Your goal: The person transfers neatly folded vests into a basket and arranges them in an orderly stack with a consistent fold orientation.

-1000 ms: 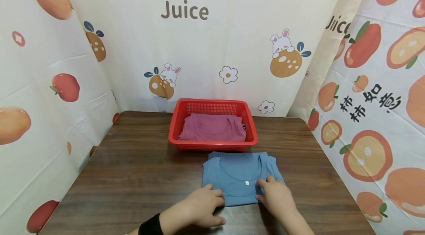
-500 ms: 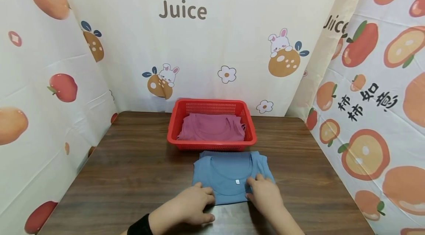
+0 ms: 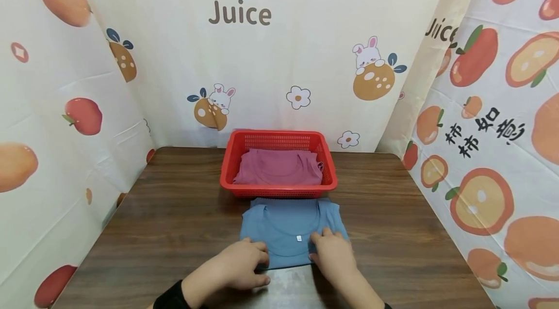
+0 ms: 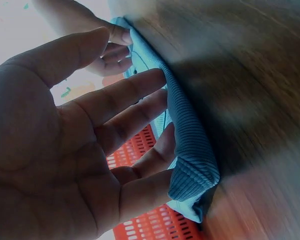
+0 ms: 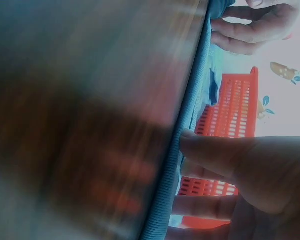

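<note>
On a dark wood-grain table (image 3: 183, 231), just in front of a red plastic basket (image 3: 278, 187), lies a folded blue ribbed top (image 3: 288, 224), its scooped neckline facing up and a small white label (image 3: 299, 238) showing inside the neck. The left hand (image 3: 244, 263) touches the top's near left part with outstretched, spread fingers, its thumb standing free of the cloth. The right hand (image 3: 334, 255) rests loosely extended fingers on the right part, thumb at the near edge; the right wrist view is dim and blurred, so how firmly that thumb presses is hard to tell. The two hands are well apart, with the label between them. A black cuff (image 3: 172, 296) circles the left wrist. A folded mauve-pink garment (image 3: 279, 168) lies inside the basket. Behind the table hangs a cream curtain (image 3: 262, 66) printed with "Juice", rabbits, fruit and flowers.
</note>
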A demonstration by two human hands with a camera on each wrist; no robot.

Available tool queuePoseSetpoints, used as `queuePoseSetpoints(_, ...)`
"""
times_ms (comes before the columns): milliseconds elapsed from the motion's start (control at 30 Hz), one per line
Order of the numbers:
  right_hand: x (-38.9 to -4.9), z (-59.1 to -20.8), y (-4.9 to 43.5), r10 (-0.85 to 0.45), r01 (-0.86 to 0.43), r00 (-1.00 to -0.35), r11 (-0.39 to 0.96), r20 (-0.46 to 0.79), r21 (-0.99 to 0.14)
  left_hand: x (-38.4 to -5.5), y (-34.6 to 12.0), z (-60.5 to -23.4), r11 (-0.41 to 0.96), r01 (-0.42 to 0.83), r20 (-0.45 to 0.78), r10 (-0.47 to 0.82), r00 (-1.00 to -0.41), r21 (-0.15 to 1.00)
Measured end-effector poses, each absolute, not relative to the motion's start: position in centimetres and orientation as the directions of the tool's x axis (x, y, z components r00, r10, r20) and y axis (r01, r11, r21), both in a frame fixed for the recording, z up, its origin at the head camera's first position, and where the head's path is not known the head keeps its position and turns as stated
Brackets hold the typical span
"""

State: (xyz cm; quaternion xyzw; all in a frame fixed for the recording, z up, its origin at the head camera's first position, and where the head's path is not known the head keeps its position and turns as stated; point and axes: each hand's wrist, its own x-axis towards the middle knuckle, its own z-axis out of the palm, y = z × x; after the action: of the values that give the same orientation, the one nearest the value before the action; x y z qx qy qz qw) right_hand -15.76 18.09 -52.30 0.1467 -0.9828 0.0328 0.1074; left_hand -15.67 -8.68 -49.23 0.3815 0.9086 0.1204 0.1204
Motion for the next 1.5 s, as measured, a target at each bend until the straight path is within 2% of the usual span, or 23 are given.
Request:
queuePoseSetpoints(767, -15.8, -52.0, 13.7, -0.322, -0.328, -0.912, 0.944, 0.254, 0.020, -15.6, -12.6, -48.9, 0.727, 0.558, -0.190, 0.662, -0.725, 0.401)
queuePoseSetpoints(1133, -15.9, -50.6, 15.0, -0.260, -0.284, -0.952, 0.948, 0.161, -0.145, -15.6, -11.1, -48.5, 0.753, 0.513, -0.186, 0.620, -0.762, 0.412)
queuePoseSetpoints(1233, -16.2, -49.9, 15.5, -0.223, -0.241, -0.969, 0.946, 0.106, -0.216, -15.6, -10.9, -48.4, 0.762, 0.513, -0.120, 0.596, -0.794, 0.395)
queuePoseSetpoints(1333, -16.9, -49.6, 16.2, -0.164, -0.186, -0.981, 0.945, 0.102, -0.270, -15.8, -10.9, -48.4, 0.813, 0.455, -0.023, 0.496, -0.868, 0.365)
queuePoseSetpoints(1433, -17.7, -49.6, 17.0, -0.085, -0.118, -0.989, 0.949, 0.123, -0.291, -16.4, -11.1, -48.7, 0.892, 0.300, 0.030, 0.308, -0.951, 0.337)
queuePoseSetpoints(1500, -18.1, -49.8, 17.6, -0.032, -0.068, -0.992, 0.954, 0.123, -0.293, -17.0, -11.3, -49.1, 0.929, 0.173, 0.023, 0.175, -0.984, 0.328)
